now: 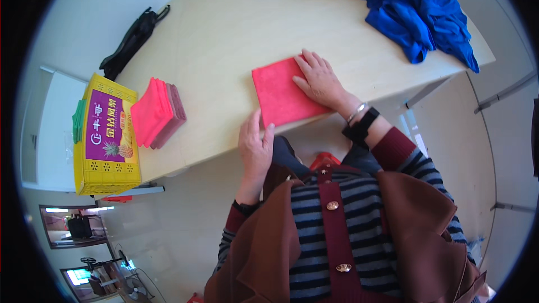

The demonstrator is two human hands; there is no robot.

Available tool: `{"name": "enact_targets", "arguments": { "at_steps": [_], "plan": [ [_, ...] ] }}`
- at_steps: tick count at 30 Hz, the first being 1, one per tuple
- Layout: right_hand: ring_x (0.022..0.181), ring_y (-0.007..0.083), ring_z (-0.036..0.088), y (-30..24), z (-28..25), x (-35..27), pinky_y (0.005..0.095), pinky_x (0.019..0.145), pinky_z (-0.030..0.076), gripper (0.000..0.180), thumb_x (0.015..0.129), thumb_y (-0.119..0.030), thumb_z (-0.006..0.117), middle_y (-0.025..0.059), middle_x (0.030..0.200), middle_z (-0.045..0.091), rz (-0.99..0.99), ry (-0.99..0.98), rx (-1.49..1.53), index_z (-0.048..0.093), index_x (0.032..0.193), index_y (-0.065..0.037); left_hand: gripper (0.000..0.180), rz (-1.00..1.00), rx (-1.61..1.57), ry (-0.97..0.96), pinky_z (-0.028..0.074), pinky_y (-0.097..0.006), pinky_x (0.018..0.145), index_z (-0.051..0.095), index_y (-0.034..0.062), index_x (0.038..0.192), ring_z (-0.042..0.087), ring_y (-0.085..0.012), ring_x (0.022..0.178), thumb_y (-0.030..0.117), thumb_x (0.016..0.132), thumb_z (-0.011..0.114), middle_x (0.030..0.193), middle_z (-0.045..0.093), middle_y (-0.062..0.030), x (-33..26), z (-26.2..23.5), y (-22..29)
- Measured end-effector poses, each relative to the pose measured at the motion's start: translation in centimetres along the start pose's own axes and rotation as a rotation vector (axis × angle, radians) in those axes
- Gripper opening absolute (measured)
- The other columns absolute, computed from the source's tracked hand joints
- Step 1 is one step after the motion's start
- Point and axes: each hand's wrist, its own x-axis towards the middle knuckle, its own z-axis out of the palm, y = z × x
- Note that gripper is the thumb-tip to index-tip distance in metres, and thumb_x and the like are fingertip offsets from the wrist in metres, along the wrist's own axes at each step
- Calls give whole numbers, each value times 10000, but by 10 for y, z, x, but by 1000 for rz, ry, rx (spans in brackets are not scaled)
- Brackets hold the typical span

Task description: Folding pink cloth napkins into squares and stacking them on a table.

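Observation:
A folded red cloth [277,92] lies flat on the pale wooden table [224,39], near its front edge. My right hand [318,80] rests palm down on the cloth's right part, fingers spread. My left hand [255,146] sits at the table's edge, its fingertips touching the cloth's near corner. Neither hand grips anything.
A stack of folded pink and dark red cloths [157,113] sits to the left, beside a yellow cardboard box [106,137] at the table's left end. A heap of blue, brown and red cloths [404,5] lies at the far right. A black folded umbrella [132,42] rests far left.

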Motion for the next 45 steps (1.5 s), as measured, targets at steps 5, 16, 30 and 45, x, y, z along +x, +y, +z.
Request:
{"name": "enact_targets", "arguments": {
  "at_steps": [5,16,30,45],
  "plan": [
    [1359,395,321,-22,5,-7,456,1128,263,571,928,-348,529,215,1465,352,-102,27,9,416,1383,-22,306,-203,-105,111,503,-362,727,584,11,1130,634,-249,823,151,873,672,941,642,-147,-26,-23,-2],
    [1361,397,312,-72,18,-28,459,1134,254,581,902,-336,561,206,1461,361,-256,-130,117,432,1377,-27,369,-925,-1302,1,523,-315,827,595,8,1171,640,-174,981,312,962,584,1112,654,-87,-62,-37,-40],
    [1226,354,495,-45,6,-41,410,1048,397,419,885,-107,591,163,1337,517,-219,-38,428,520,1293,-42,356,-723,-978,-57,532,-314,807,602,-16,1157,646,-152,908,126,849,712,1043,666,-81,-9,-121,-36],
    [1180,346,528,-54,-5,-40,427,1012,417,309,810,-66,624,153,1183,600,-267,19,206,601,1113,-9,464,-550,-949,93,551,-340,847,563,11,1214,666,-218,969,119,804,751,1120,653,-126,166,-303,-182]
  ]
}}
